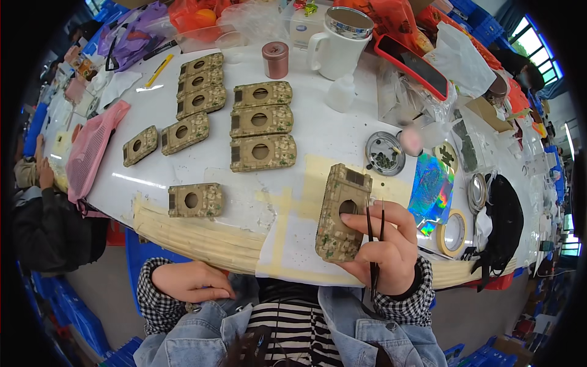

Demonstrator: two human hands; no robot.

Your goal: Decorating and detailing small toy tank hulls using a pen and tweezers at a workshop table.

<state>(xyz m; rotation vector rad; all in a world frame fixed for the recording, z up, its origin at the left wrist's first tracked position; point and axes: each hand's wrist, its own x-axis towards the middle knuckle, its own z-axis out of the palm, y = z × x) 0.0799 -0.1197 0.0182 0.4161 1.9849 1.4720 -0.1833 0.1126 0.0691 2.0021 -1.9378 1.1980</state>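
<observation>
Above the table edge, right hand (391,244) holds camouflage case (341,213).

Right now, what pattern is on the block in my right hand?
A green-and-tan camouflage pattern on the block, clearest in the head view.

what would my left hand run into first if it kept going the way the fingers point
The left hand rests below the table edge, fingers pointing to the person's right. Straight on, it would likely first meet the black-and-white striped top at the torso, though depth is unclear.
</observation>
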